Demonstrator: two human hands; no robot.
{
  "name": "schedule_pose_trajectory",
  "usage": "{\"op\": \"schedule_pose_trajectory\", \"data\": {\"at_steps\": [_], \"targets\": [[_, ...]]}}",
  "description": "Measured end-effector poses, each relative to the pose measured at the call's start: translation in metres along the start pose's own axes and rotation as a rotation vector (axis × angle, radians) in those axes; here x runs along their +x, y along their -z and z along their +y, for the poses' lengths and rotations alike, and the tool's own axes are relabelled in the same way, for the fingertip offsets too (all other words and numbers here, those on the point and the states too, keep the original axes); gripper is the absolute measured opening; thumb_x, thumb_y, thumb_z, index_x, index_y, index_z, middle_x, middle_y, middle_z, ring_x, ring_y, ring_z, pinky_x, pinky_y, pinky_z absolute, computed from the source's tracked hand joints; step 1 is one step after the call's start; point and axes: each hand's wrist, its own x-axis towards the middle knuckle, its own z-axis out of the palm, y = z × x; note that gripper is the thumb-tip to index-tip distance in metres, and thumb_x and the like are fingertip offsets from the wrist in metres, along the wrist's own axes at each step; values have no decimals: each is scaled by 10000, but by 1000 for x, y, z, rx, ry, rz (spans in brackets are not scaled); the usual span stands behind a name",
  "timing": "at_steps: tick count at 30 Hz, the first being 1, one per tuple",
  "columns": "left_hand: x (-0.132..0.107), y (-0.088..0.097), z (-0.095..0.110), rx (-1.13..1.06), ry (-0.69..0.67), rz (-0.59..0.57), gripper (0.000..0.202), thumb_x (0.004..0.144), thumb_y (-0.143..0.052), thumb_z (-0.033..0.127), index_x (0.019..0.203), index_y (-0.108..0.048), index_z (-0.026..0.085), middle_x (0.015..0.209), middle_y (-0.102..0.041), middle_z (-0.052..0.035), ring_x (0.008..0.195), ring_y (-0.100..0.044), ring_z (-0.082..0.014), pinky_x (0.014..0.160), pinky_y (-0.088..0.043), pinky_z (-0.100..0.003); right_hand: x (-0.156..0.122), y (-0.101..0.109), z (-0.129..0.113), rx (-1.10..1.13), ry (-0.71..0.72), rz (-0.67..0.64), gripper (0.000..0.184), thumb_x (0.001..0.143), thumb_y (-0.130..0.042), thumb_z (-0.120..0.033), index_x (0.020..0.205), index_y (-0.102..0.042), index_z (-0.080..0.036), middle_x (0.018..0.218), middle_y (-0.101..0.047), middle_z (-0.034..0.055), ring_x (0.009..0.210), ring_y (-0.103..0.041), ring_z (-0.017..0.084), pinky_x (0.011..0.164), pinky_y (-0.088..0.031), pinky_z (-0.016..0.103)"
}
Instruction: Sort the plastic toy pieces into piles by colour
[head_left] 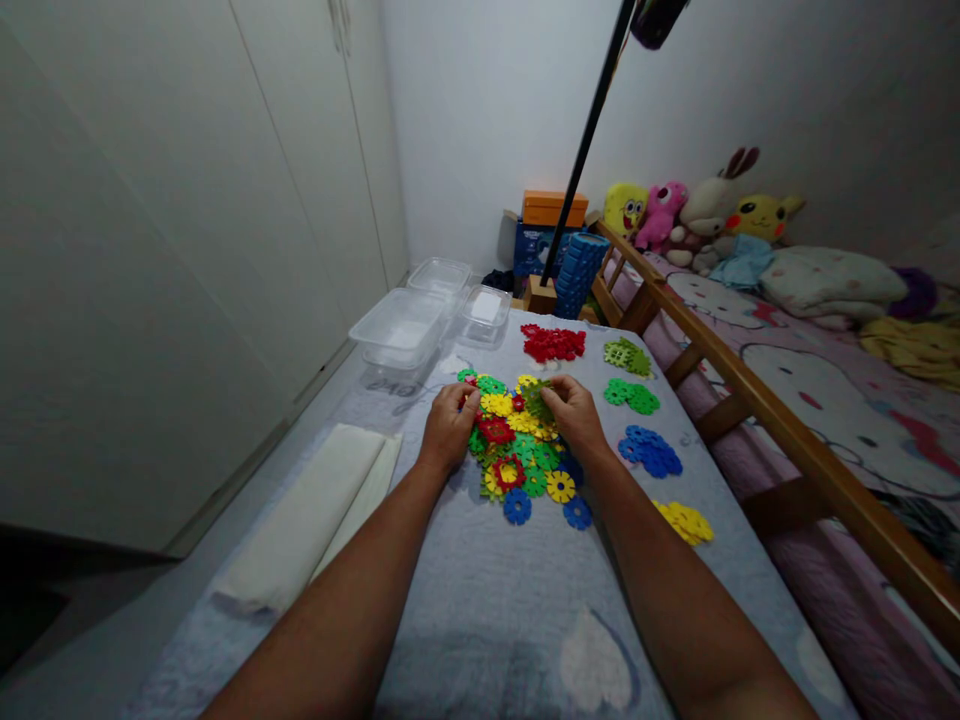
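Observation:
A mixed pile of flat plastic interlocking pieces (534, 452), in red, yellow, green and blue, lies on the cloth between my hands. At the pile's left edge is my left hand (448, 428), fingers closed together; what they pinch, if anything, is hidden. My right hand (576, 412) pinches an olive-green interlocking piece (537, 399) over the pile's upper right. Single-colour groups lie around: red pieces (555, 344) at the back, then olive-green pieces (627, 356), green pieces (631, 396), blue pieces (651, 452) and yellow pieces (684, 523) down the right side.
Clear plastic containers (401, 325) stand at the back left, a smaller clear box (484, 308) beside them. A folded cream cloth (315, 510) lies on the left. A wooden bed rail (795, 420) runs along the right. A black pole (589, 145) rises behind the table.

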Motion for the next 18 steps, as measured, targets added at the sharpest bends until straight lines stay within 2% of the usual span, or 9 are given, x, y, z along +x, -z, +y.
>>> {"op": "schedule_pose_trajectory", "data": {"at_steps": [5, 8, 11, 13, 15, 18], "targets": [[0, -1, -1, 58, -34, -39, 286, 949, -469, 404, 939, -689, 221, 1076, -698, -74, 1084, -629, -237, 1033, -474, -397, -4, -5, -10, 148, -91, -108, 380, 742, -647, -565, 901, -555, -232, 708, -621, -33, 634, -574, 154, 598, -464, 262], [0, -3, -4, 107, -69, -64, 306, 944, -487, 402, 1001, -718, 209, 1181, -688, -102, 1181, -611, -249, 1087, -445, -427, -5, -3, -16, 144, -73, -123, 373, 752, -638, -569, 881, -573, -226, 776, -648, -17, 696, -594, 152, 654, -487, 262], [-2, -5, -6, 178, -88, -102, 322, 942, -515, 408, 1077, -738, 218, 1336, -644, -116, 1301, -554, -272, 1142, -396, -483, -1, 3, -16, 130, -70, -71, 395, 750, -633, -587, 892, -606, -220, 836, -671, 0, 766, -609, 162, 700, -496, 268], [-3, -6, -6, 233, -91, -126, 311, 942, -534, 409, 1100, -746, 246, 1423, -602, -104, 1352, -514, -284, 1160, -367, -518, 4, 9, -14, 127, -68, 9, 406, 729, -646, -596, 874, -608, -220, 815, -663, -1, 753, -596, 159, 676, -486, 263], [-5, -6, -4, 280, -96, -140, 294, 935, -559, 405, 1103, -754, 264, 1460, -577, -98, 1376, -488, -295, 1162, -352, -539, 10, 16, -11, 147, -72, 103, 400, 694, -679, -583, 835, -590, -219, 740, -623, -20, 662, -548, 134, 595, -447, 246], [-6, -6, -1, 318, -113, -155, 269, 924, -583, 392, 1083, -764, 272, 1432, -592, -99, 1371, -486, -300, 1154, -348, -544, 20, 28, -8, 240, -138, 195, 383, 655, -721, -523, 814, -537, -227, 602, -504, -77, 484, -413, 84, 439, -309, 216]]}}
